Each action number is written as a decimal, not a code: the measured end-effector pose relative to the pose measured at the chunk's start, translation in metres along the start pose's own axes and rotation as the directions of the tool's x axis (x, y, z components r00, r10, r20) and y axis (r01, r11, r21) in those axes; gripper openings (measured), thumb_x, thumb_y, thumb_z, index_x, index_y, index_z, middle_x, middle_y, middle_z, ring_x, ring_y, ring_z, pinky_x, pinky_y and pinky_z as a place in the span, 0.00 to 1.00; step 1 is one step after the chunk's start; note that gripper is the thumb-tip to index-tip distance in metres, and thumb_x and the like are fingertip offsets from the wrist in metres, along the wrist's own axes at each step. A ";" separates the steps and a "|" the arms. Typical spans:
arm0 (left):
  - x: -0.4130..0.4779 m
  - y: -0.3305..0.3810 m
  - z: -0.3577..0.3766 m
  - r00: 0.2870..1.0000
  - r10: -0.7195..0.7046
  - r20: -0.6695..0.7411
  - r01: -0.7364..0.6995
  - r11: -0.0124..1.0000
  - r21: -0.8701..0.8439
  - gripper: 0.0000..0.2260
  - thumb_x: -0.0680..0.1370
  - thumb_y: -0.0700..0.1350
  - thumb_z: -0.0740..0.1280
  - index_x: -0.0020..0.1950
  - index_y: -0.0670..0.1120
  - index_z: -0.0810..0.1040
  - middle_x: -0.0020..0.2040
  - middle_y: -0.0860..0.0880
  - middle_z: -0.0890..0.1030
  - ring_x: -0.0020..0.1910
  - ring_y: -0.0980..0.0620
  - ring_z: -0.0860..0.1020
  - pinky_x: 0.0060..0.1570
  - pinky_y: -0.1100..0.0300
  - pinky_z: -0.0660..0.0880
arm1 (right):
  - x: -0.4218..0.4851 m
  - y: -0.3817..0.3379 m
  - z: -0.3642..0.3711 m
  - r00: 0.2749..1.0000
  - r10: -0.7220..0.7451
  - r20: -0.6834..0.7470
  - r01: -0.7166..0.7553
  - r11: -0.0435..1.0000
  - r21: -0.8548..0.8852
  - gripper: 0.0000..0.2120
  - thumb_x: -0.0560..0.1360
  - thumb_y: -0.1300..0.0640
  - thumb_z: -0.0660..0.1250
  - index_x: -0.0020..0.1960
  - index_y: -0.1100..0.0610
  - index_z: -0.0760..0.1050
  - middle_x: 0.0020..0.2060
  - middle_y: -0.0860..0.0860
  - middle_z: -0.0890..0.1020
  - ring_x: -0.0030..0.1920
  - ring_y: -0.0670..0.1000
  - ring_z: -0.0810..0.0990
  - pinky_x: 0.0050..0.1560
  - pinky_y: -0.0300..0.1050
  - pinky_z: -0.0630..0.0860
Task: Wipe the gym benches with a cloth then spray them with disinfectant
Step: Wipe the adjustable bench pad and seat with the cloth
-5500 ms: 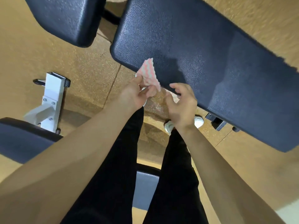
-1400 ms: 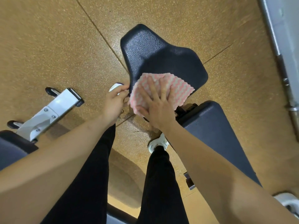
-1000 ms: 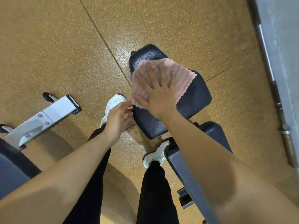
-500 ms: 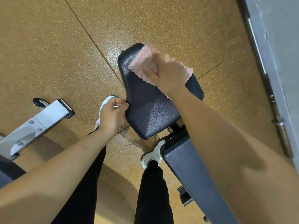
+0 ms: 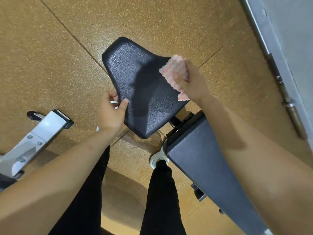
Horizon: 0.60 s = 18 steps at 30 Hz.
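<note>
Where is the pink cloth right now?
In the head view, the pink cloth is gripped in the right hand, at the right edge of the black seat pad, opposite the left hand.

Long black trousers (image 5: 81, 200) cover both legs. A white shoe (image 5: 156, 161) peeks out under the right leg. Both arms (image 5: 50, 184) are bare all the way up from the left hand (image 5: 110, 114) and the right hand (image 5: 194, 83).

The head-worn camera looks steeply down, close over the bench seat (image 5: 144, 92).
</note>
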State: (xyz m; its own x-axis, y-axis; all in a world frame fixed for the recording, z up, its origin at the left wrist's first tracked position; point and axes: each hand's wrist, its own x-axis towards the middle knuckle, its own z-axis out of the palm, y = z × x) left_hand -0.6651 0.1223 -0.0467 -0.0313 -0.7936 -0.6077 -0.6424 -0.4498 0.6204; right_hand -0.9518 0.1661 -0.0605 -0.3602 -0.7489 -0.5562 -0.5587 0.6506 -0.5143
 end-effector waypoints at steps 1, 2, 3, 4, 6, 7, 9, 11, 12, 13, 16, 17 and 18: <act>-0.001 0.000 0.001 1.000 0.004 -0.001 -0.004 1.000 0.009 0.13 0.78 0.48 0.74 0.56 0.51 0.71 0.49 0.54 0.78 0.48 0.50 0.81 0.57 0.44 0.80 | -0.006 0.007 0.003 0.998 0.054 -0.012 -0.054 0.998 0.029 0.32 0.79 0.39 0.65 0.78 0.49 0.62 0.62 0.48 0.78 0.59 0.51 0.79 0.61 0.52 0.78; -0.002 0.002 0.001 1.000 0.013 -0.004 -0.013 1.000 0.019 0.13 0.78 0.49 0.74 0.56 0.51 0.71 0.50 0.53 0.79 0.49 0.49 0.82 0.57 0.44 0.80 | -0.013 0.013 0.007 0.993 0.110 -0.032 -0.108 0.992 0.057 0.35 0.78 0.37 0.65 0.80 0.47 0.59 0.65 0.50 0.76 0.62 0.52 0.78 0.64 0.54 0.77; -0.002 0.002 0.001 1.000 0.024 -0.012 -0.024 0.999 0.031 0.14 0.77 0.49 0.74 0.56 0.52 0.71 0.50 0.52 0.79 0.51 0.47 0.82 0.58 0.44 0.80 | -0.021 0.017 0.011 0.985 0.158 -0.063 -0.153 0.985 0.081 0.37 0.77 0.36 0.65 0.81 0.47 0.57 0.67 0.53 0.73 0.64 0.54 0.76 0.66 0.55 0.76; -0.002 0.003 0.001 0.999 0.031 -0.018 -0.030 0.999 0.043 0.14 0.77 0.49 0.74 0.56 0.52 0.71 0.50 0.52 0.79 0.51 0.46 0.83 0.58 0.44 0.80 | -0.028 0.020 0.017 0.977 0.191 -0.096 -0.180 0.978 0.106 0.38 0.77 0.35 0.64 0.81 0.47 0.55 0.67 0.55 0.71 0.65 0.56 0.75 0.67 0.56 0.75; -0.004 0.004 0.001 0.999 0.037 -0.024 -0.036 0.998 0.050 0.13 0.78 0.48 0.75 0.56 0.51 0.72 0.50 0.52 0.79 0.51 0.47 0.83 0.58 0.47 0.80 | -0.044 0.017 0.028 0.958 0.249 -0.143 -0.228 0.963 0.143 0.39 0.78 0.38 0.64 0.82 0.48 0.52 0.71 0.58 0.68 0.66 0.58 0.74 0.68 0.52 0.71; -0.003 0.003 0.002 0.999 0.043 -0.025 -0.042 0.998 0.044 0.13 0.79 0.47 0.75 0.56 0.50 0.71 0.50 0.52 0.79 0.50 0.48 0.82 0.58 0.47 0.80 | -0.051 0.014 0.033 0.947 0.275 -0.163 -0.249 0.954 0.166 0.39 0.79 0.41 0.65 0.83 0.49 0.50 0.73 0.60 0.66 0.68 0.59 0.72 0.68 0.51 0.69; -0.003 0.002 0.002 0.998 0.055 -0.022 -0.054 0.997 0.048 0.13 0.79 0.46 0.75 0.55 0.50 0.71 0.48 0.54 0.78 0.48 0.50 0.81 0.58 0.45 0.80 | -0.064 0.010 0.043 0.931 0.307 -0.198 -0.259 0.937 0.235 0.41 0.79 0.44 0.66 0.83 0.48 0.46 0.76 0.59 0.62 0.71 0.59 0.70 0.67 0.50 0.68; -0.001 0.000 0.001 0.998 0.057 -0.016 -0.055 0.996 0.067 0.13 0.78 0.48 0.75 0.55 0.50 0.71 0.47 0.56 0.78 0.47 0.52 0.80 0.57 0.44 0.81 | -0.073 0.006 0.050 0.910 0.359 -0.208 -0.278 0.900 0.337 0.44 0.77 0.41 0.66 0.83 0.46 0.44 0.77 0.54 0.65 0.70 0.54 0.72 0.68 0.50 0.71; 0.000 0.000 0.000 0.998 0.057 -0.015 -0.055 0.996 0.076 0.13 0.78 0.49 0.74 0.55 0.51 0.71 0.47 0.56 0.78 0.47 0.52 0.80 0.57 0.44 0.81 | -0.078 0.004 0.053 0.897 0.395 -0.200 -0.298 0.873 0.387 0.44 0.77 0.42 0.66 0.83 0.46 0.43 0.75 0.53 0.68 0.68 0.51 0.73 0.68 0.47 0.70; 0.001 -0.001 0.000 0.998 0.056 -0.013 -0.055 0.995 0.085 0.14 0.78 0.50 0.74 0.55 0.51 0.71 0.48 0.56 0.78 0.48 0.52 0.80 0.57 0.44 0.81 | -0.081 0.001 0.056 0.876 0.448 -0.178 -0.342 0.838 0.426 0.43 0.79 0.44 0.67 0.83 0.47 0.42 0.73 0.54 0.71 0.66 0.51 0.74 0.67 0.42 0.69; 0.000 -0.001 0.000 0.998 0.065 -0.005 -0.064 0.994 0.088 0.14 0.78 0.51 0.74 0.55 0.51 0.71 0.46 0.60 0.77 0.49 0.53 0.80 0.57 0.44 0.80 | -0.093 -0.009 0.067 0.807 0.580 -0.112 -0.461 0.737 0.495 0.42 0.79 0.44 0.67 0.83 0.50 0.46 0.70 0.56 0.76 0.68 0.59 0.75 0.66 0.45 0.69; 0.000 -0.001 0.000 0.998 0.068 -0.006 -0.067 0.994 0.091 0.14 0.77 0.51 0.74 0.55 0.51 0.72 0.47 0.60 0.77 0.49 0.53 0.80 0.57 0.44 0.80 | -0.096 -0.013 0.072 0.794 0.600 -0.096 -0.473 0.711 0.521 0.41 0.78 0.43 0.67 0.83 0.50 0.49 0.70 0.56 0.77 0.69 0.60 0.75 0.68 0.46 0.70; -0.001 -0.001 -0.001 0.998 0.068 -0.005 -0.067 0.993 0.095 0.14 0.77 0.52 0.74 0.56 0.51 0.72 0.47 0.59 0.78 0.49 0.53 0.81 0.57 0.44 0.80 | -0.100 -0.018 0.076 0.789 0.608 -0.087 -0.474 0.692 0.545 0.41 0.77 0.41 0.68 0.82 0.50 0.53 0.69 0.54 0.77 0.69 0.59 0.75 0.69 0.48 0.71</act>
State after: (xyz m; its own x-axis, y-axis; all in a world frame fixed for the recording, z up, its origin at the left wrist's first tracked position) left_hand -0.6638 0.1236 -0.0466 -0.0708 -0.8241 -0.5620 -0.7088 -0.3549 0.6097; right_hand -0.8490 0.2386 -0.0450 -0.6887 -0.2063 -0.6951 0.1908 0.8734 -0.4482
